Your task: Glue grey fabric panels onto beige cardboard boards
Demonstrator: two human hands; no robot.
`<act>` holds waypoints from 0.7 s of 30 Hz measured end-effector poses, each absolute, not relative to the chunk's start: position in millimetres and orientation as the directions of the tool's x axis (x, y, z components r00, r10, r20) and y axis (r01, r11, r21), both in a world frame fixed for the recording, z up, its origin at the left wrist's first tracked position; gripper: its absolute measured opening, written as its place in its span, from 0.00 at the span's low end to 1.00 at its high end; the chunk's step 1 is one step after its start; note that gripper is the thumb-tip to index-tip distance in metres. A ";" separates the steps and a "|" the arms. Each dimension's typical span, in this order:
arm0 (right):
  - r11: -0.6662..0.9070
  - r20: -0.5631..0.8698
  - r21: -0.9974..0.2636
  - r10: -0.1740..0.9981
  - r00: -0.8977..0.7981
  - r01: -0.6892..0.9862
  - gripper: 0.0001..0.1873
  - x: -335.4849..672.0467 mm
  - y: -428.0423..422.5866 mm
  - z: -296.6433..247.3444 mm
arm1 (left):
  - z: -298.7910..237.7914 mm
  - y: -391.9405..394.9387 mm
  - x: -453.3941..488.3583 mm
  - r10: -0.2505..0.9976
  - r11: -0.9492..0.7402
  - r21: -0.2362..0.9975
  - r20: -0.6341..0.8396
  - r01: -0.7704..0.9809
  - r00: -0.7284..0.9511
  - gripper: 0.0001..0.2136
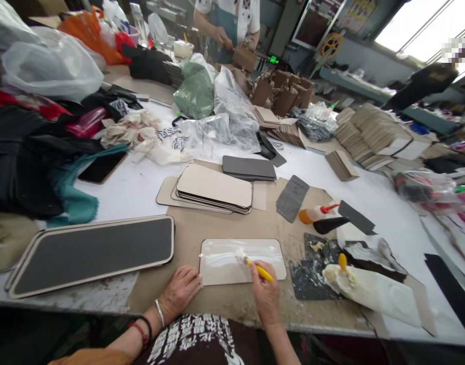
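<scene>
A beige rounded-corner panel [221, 276] with a dark edge lies flat on brown board in front of me, white streaks of a wet-looking paste across it. My right hand [266, 294] is closed around the yellow handle of a brush [263, 271], whose bristles touch the panel near its middle. At the panel's lower left corner rests my left hand [182, 290], palm down, fingers stretched toward the edge and touching it. To the right, a cut-open whitish plastic bottle [384, 296] lies with a yellow-handled tool [343, 263] and pale paste at its mouth.
Stacked beige panels [217, 186] lie beyond, larger grey-faced panels [95, 256] at left. A red-tipped bottle [312, 214] and a paste-stained dark sheet [301, 276] are at right. Also present are a phone [103, 167], plastic bags [232, 106] and a co-worker [228, 25] across the table.
</scene>
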State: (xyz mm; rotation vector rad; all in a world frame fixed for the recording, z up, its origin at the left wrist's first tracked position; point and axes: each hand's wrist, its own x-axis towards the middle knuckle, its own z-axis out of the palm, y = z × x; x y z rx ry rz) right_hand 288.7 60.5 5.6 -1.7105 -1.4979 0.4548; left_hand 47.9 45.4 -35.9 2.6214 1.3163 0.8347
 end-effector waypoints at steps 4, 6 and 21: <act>-0.184 0.257 -0.634 0.866 0.429 0.751 0.17 354.3 48.0 6.4 | -35.0 46.3 47.4 0.751 -0.638 0.317 0.458 0.702 0.475 0.08; -0.158 0.268 -0.627 0.876 0.402 0.762 0.16 349.4 39.1 12.5 | -35.8 46.1 47.2 0.757 -0.634 0.327 0.450 0.701 0.475 0.07; -0.283 0.134 -0.653 0.870 0.475 0.703 0.19 353.7 23.9 8.6 | -37.1 45.1 46.9 0.771 -0.621 0.350 0.432 0.701 0.467 0.08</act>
